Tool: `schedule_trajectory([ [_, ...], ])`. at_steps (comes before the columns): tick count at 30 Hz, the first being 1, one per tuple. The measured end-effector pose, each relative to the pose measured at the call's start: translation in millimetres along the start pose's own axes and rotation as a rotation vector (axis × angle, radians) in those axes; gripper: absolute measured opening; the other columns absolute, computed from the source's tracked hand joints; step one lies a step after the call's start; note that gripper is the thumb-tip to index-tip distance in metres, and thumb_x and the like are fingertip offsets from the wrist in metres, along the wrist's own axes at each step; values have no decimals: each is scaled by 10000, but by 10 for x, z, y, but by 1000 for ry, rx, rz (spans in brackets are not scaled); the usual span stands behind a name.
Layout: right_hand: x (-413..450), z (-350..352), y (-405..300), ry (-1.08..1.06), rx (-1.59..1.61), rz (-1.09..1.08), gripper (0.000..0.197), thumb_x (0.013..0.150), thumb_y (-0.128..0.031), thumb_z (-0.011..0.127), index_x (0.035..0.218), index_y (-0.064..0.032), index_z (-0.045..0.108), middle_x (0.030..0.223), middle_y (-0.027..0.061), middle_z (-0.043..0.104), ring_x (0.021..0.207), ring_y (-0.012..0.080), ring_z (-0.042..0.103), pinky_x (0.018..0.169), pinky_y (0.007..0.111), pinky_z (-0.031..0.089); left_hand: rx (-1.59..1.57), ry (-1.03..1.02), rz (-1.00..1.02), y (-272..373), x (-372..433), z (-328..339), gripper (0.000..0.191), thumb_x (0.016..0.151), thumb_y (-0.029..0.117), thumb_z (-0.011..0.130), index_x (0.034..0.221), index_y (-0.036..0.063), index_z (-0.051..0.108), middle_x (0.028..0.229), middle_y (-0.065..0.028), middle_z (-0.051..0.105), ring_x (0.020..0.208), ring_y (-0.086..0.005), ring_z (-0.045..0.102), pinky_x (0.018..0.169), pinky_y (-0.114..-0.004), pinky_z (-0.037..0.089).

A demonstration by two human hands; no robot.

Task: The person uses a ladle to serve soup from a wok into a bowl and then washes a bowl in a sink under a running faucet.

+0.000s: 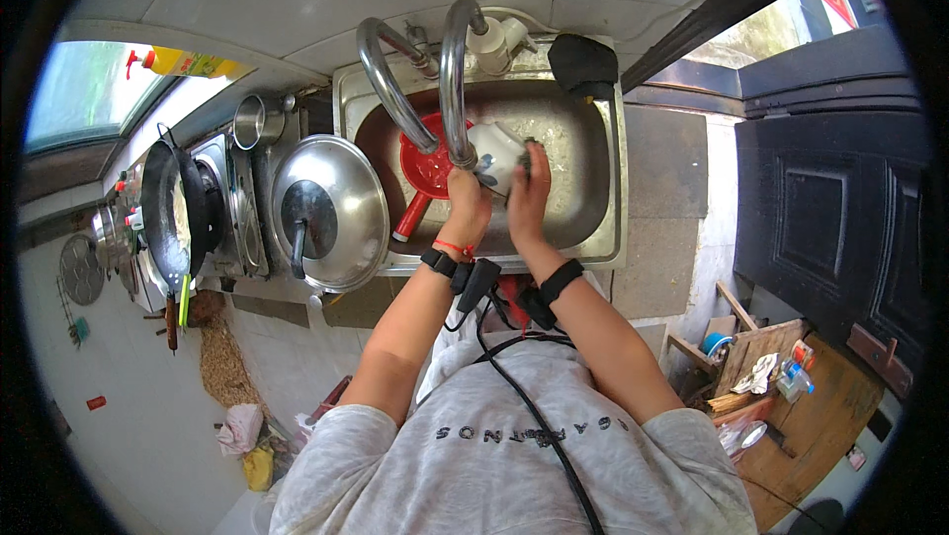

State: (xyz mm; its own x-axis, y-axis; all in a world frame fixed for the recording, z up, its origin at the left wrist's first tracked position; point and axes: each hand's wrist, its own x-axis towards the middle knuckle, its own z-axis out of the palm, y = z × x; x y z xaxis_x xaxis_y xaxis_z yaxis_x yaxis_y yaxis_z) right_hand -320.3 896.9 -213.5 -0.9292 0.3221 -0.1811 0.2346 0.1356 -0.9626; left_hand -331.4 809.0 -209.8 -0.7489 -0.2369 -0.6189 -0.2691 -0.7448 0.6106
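Observation:
Tilted on its side over the sink [593, 164], a white bowl [498, 140] with a blue-grey pattern is between my hands. My left hand [468, 197] grips its near left edge, the fingers partly hidden behind the faucet and bowl. On the bowl's right side my right hand [528, 197] presses a dark scrubber [527, 157], which shows only at the fingers. A red plastic dipper [426, 183] with water in it rests in the basin, left of the bowl. Two curved metal faucets [453, 68] reach over the basin; the right spout ends just above the bowl.
Left of the sink lies a large steel wok lid [356, 201], then a steel pot [256, 122] and a black wok [167, 216] on the stove. White bottles [489, 45] and a black cloth-like item [583, 66] occupy the sink's back rim. A dark door [823, 216] stands at right.

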Motion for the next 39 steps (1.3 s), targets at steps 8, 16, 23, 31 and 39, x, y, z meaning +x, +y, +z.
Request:
schedule_trajectory([
  [8,489,-28,-193,-227,-275,-379,316,826,-253,505,1093,-97,573,1066,90,581,976,238,551,769,344,427,195,-131,-36,33,-205,24,290,932,220,363,1111,34,495,1077,-79,548,984,-182,525,850,-333,429],
  [16,720,-113,-4,-404,242,521,348,789,-285,615,1019,-25,604,922,59,601,807,147,560,725,265,438,88,-137,-113,140,-173,-177,317,931,237,369,1125,12,481,1083,-88,551,986,-207,533,866,-352,418],
  [23,475,-406,215,-343,488,858,462,779,-226,626,1165,-14,485,996,129,573,825,232,572,771,371,470,247,-91,-159,194,-122,-383,326,935,224,360,1142,-10,450,1110,-96,532,999,-221,525,877,-374,419],
  [31,708,-534,576,-202,82,715,649,831,-223,544,1365,-47,220,1350,214,303,1208,358,352,949,480,346,276,-264,-183,469,52,-219,180,868,97,486,1040,47,495,1025,-71,549,904,-198,567,787,-347,466],
  [39,766,-664,725,-161,-577,174,456,778,-176,635,1148,3,436,967,207,585,812,293,599,647,373,494,925,-392,59,397,-124,-118,205,848,61,493,1028,-25,537,903,-71,607,797,-152,517,738,-266,409],
])
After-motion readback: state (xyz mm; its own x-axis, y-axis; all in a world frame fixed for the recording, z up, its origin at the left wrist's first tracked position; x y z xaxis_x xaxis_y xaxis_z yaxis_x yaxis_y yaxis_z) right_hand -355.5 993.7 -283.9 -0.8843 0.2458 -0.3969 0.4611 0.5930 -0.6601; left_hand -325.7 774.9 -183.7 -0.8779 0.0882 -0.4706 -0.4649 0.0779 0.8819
